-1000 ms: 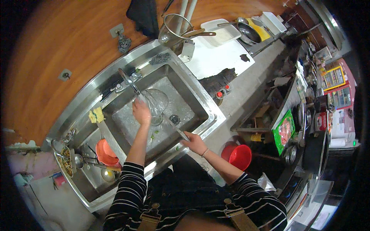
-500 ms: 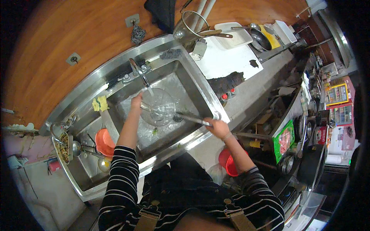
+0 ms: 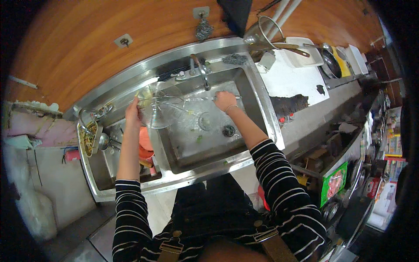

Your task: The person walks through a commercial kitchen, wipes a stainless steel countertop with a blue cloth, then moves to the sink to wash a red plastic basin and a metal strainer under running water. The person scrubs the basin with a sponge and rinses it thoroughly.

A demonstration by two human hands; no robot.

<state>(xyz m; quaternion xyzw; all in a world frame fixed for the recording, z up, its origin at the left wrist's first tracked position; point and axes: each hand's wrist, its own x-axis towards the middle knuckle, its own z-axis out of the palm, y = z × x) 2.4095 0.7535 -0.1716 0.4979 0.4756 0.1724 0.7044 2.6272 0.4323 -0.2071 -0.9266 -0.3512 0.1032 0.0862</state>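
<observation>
A wire skimmer with a round coiled-wire head is held level over the left side of the large basin, partly over the divider. My left hand is closed on the far left rim of its head. My right hand is closed round the long metal handle near its end, just below the tap. Beneath the handle, the basin has a wet floor with green scraps, a round see-through shape and a dark round drain.
The smaller basin on the left holds an orange-red container and a ladle. A strainer basket of food scraps stands at its left edge. Right of the sink are a white board, a white tray and a dark pan.
The skimmer has moved left, away from the water stream, and swung round so its handle points right. My right hand has come from the near right edge to over the basin.
</observation>
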